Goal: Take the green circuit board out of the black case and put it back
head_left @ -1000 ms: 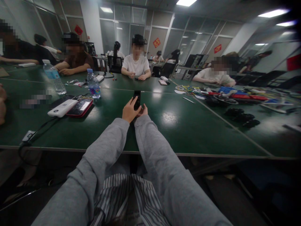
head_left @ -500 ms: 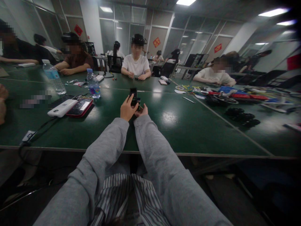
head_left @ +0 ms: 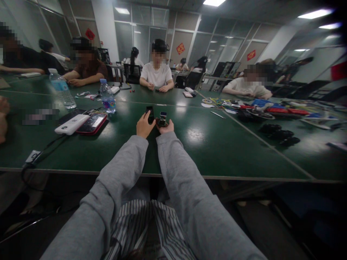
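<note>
My left hand (head_left: pixel 145 125) is closed around a flat, narrow black casing (head_left: pixel 150 112), about the size of a small phone, tilted up over the table. Close beside it, my right hand (head_left: pixel 167 127) grips a small green circuit board (head_left: pixel 162 122) with a bright-edged little screen (head_left: pixel 163 115) at its top. A narrow gap separates the casing from the board. Fine detail on both parts is too small to make out.
On the green table (head_left: pixel 217 151), a white power bank (head_left: pixel 71 124) and a red-edged phone (head_left: pixel 93 124) lie left, near two water bottles (head_left: pixel 107 96). Cables and colourful packets (head_left: pixel 282 110) pile up at the right. A person in white (head_left: pixel 156 74) sits opposite.
The black casing has come away from the circuit board, moving left and lower with my left hand. My right hand has shifted slightly right, and the board and its screen now show more fully.
</note>
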{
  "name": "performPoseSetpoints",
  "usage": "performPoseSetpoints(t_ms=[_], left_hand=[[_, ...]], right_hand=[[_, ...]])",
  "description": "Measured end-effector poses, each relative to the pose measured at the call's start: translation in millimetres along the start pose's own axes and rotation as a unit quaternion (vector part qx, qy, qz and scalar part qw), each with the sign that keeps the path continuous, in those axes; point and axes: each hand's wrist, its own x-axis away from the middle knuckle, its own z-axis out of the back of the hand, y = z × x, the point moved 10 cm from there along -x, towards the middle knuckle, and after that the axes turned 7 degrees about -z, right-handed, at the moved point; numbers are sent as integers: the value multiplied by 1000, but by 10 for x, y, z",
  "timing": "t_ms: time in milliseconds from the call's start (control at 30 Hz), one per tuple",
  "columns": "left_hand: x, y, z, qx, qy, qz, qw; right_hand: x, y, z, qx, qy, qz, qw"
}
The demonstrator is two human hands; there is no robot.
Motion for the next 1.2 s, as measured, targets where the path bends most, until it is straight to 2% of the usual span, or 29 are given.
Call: performPoseSetpoints(t_ms=[500,967,1200], left_hand=[[61,-76,-193,-44,-100,29,994],[87,-148,-298,-15,-119,29,992],[75,-200,-269,-26,-91,46,994]], right_hand=[[-26,-104,49,-7,-12,-6,1000],[-47,-116,52,9,-15,-2,1000],[-33,-114,46,3,-12,-1,1000]])
